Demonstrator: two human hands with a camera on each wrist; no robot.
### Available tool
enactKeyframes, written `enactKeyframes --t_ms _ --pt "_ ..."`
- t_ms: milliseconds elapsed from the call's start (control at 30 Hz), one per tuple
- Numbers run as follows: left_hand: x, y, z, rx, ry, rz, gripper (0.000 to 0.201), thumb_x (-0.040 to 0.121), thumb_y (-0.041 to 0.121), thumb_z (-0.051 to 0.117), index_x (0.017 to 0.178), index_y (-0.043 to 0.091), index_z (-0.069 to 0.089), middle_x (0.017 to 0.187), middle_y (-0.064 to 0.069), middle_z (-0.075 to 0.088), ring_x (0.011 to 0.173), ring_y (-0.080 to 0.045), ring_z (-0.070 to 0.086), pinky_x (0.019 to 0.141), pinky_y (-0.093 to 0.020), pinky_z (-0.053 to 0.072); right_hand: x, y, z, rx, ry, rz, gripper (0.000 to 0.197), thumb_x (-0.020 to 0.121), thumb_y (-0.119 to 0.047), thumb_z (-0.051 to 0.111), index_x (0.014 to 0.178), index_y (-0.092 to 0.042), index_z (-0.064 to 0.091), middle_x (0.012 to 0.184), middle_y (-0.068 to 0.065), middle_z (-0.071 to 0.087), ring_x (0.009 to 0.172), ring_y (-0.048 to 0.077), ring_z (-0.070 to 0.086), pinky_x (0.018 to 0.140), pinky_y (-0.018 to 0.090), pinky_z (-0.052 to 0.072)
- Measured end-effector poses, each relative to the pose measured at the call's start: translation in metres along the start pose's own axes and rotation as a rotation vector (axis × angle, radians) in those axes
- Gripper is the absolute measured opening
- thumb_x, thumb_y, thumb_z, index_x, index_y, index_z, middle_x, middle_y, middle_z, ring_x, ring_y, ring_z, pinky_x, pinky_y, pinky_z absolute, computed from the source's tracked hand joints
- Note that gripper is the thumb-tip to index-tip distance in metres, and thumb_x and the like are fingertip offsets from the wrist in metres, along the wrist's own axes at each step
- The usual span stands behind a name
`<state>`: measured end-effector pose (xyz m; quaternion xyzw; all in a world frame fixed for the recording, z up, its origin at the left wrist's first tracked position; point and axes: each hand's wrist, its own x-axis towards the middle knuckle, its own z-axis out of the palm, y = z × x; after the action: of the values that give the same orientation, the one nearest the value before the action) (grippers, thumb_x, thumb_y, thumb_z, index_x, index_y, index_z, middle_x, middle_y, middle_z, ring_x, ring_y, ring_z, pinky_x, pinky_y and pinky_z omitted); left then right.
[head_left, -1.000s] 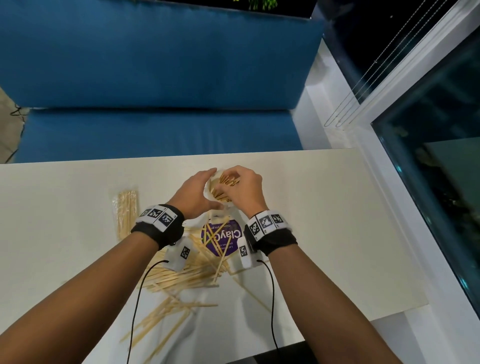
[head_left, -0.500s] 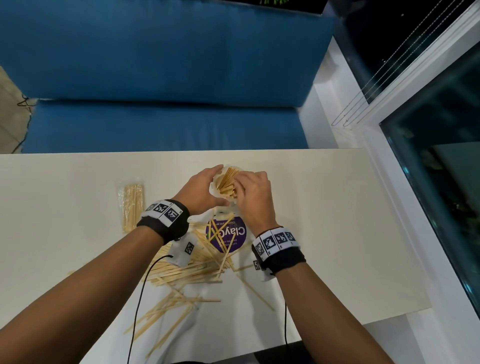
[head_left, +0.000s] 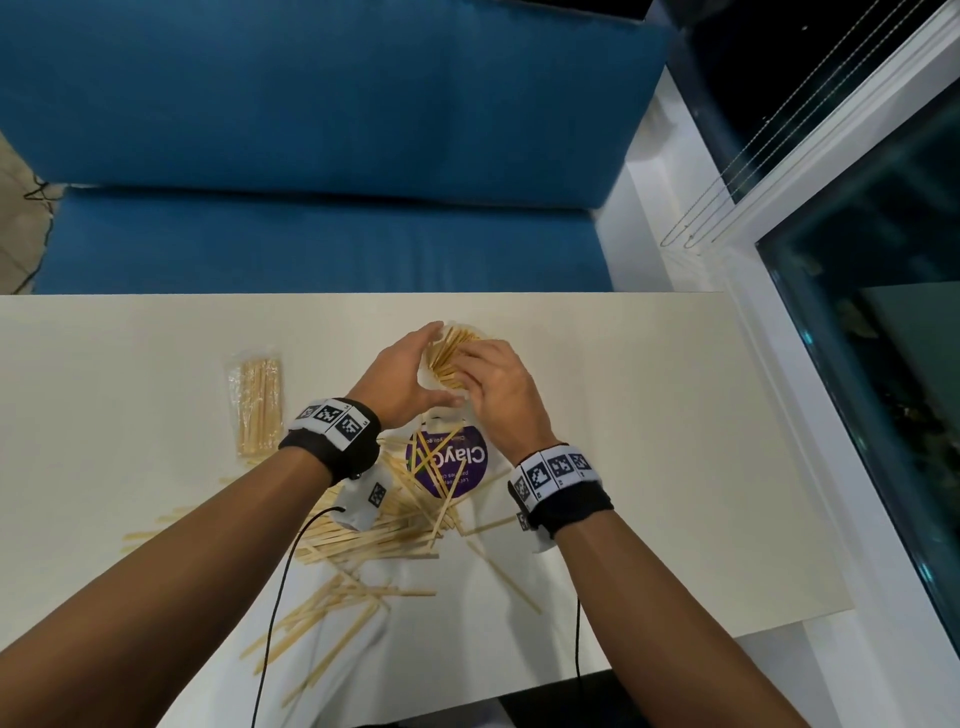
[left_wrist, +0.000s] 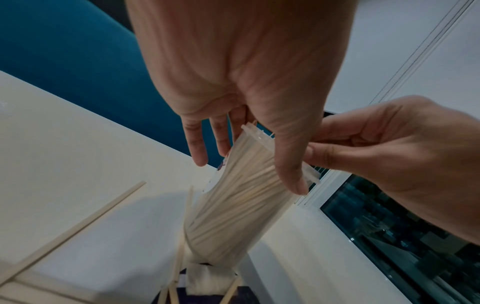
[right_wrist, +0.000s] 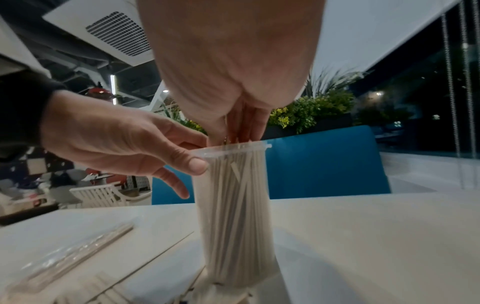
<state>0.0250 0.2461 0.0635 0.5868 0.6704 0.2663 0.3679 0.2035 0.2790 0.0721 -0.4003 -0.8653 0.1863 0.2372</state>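
Note:
A tall clear plastic container (head_left: 441, 371) (left_wrist: 241, 205) (right_wrist: 233, 216) packed with thin wooden sticks (head_left: 453, 349) stands on the pale table (head_left: 649, 415), slightly tilted. My left hand (head_left: 410, 374) (left_wrist: 246, 170) grips it near the rim, thumb on one side and fingers on the other. My right hand (head_left: 493, 384) (right_wrist: 239, 131) comes down from above. Its bunched fingertips pinch among the stick ends at the container's mouth. The container's base is hidden behind my hands in the head view.
A round purple lid (head_left: 457, 462) lies near my wrists with several loose sticks (head_left: 374, 530) scattered over and before it. A clear packet of sticks (head_left: 258, 400) lies to the left. A blue sofa (head_left: 311, 156) runs behind the table, and a window stands at the right.
My right hand has turned more over the container's mouth, and its wrist has drawn back toward me. The sticks sit more upright in the container. My left hand keeps its grip.

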Motion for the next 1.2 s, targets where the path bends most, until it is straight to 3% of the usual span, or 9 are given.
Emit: enactKeyframes --t_ms 200,300,367,500,667,833,933,1033,1200 --pt "-0.001 0.000 0.001 -0.007 0.009 0.001 0.105 0.072 0.039 0.090 0.156 0.018 0.031 0.154 -0.003 0.048 0.138 -0.023 0.047 0.106 -0.026 0.032 0.014 -0.007 -0.011 -0.006 0.026 0.017 0.037 0.089 -0.004 0.076 0.126 -0.002 0.069 0.123 0.009 0.064 0.119 0.021 0.057 0.106 0.033 0.051" --pt "0.000 0.001 0.001 -0.009 0.008 -0.006 0.105 0.072 0.039 0.090 0.156 0.019 0.031 0.154 -0.003 0.048 0.138 -0.022 0.047 0.107 -0.028 0.034 0.013 -0.007 -0.014 0.041 0.106 -0.017 0.031 0.093 -0.002 0.071 0.124 -0.003 0.070 0.122 0.008 0.063 0.119 0.018 0.055 0.105 0.024 0.048" --pt "0.000 0.001 0.001 -0.011 0.007 -0.012 0.106 0.071 0.039 0.091 0.156 0.019 0.031 0.153 -0.003 0.048 0.138 -0.022 0.047 0.108 -0.030 0.036 0.013 -0.006 -0.015 0.026 0.149 0.066 0.029 0.096 -0.007 0.069 0.125 -0.004 0.069 0.124 0.007 0.059 0.120 0.015 0.051 0.104 0.018 0.045" --pt "0.000 -0.002 0.001 -0.012 0.010 -0.006 0.108 0.071 0.041 0.091 0.157 0.019 0.030 0.153 -0.002 0.048 0.139 -0.021 0.047 0.112 -0.034 0.037 0.011 -0.003 -0.007 -0.023 -0.030 0.201 0.031 0.099 -0.014 0.066 0.129 -0.008 0.070 0.121 0.004 0.060 0.117 0.015 0.050 0.102 0.026 0.048" --pt "0.000 -0.003 0.002 -0.013 0.017 -0.004 0.106 0.072 0.041 0.090 0.156 0.021 0.031 0.153 -0.001 0.049 0.137 -0.022 0.048 0.110 -0.034 0.038 0.021 -0.006 -0.005 -0.021 -0.072 0.230 0.016 0.098 -0.008 0.066 0.112 -0.008 0.074 0.110 0.004 0.065 0.106 0.016 0.057 0.096 0.033 0.052" --pt "0.000 -0.004 0.003 -0.017 0.016 -0.010 0.105 0.070 0.040 0.091 0.156 0.020 0.033 0.152 -0.002 0.049 0.136 -0.023 0.049 0.112 -0.036 0.038 0.034 -0.016 -0.006 -0.028 -0.142 0.280 0.026 0.100 -0.023 0.065 0.124 -0.011 0.067 0.117 0.004 0.061 0.113 0.018 0.054 0.097 0.032 0.050" --pt "0.000 -0.004 0.002 -0.014 0.018 -0.014 0.106 0.070 0.042 0.091 0.156 0.020 0.033 0.153 -0.002 0.049 0.136 -0.023 0.049 0.112 -0.039 0.040 0.037 -0.020 -0.003 -0.082 -0.212 0.261 0.019 0.095 -0.010 0.070 0.114 -0.011 0.073 0.110 0.005 0.061 0.103 0.022 0.060 0.088 0.033 0.055" --pt "0.001 -0.004 0.003 -0.006 0.021 -0.017 0.108 0.068 0.046 0.091 0.156 0.021 0.033 0.152 -0.003 0.049 0.135 -0.023 0.049 0.111 -0.038 0.040 0.043 -0.020 -0.005 -0.061 -0.205 0.354 0.012 0.095 -0.002 0.068 0.097 -0.010 0.077 0.100 0.004 0.067 0.087 0.022 0.066 0.079 0.035 0.061" --pt "0.000 -0.004 0.003 -0.014 0.022 -0.026 0.108 0.067 0.046 0.091 0.155 0.022 0.033 0.152 -0.001 0.049 0.135 -0.022 0.049 0.109 -0.037 0.040 0.046 -0.016 -0.015 0.094 -0.098 0.468 0.007 0.095 -0.010 0.073 0.099 -0.011 0.079 0.100 0.003 0.072 0.085 0.017 0.068 0.081 0.029 0.060"
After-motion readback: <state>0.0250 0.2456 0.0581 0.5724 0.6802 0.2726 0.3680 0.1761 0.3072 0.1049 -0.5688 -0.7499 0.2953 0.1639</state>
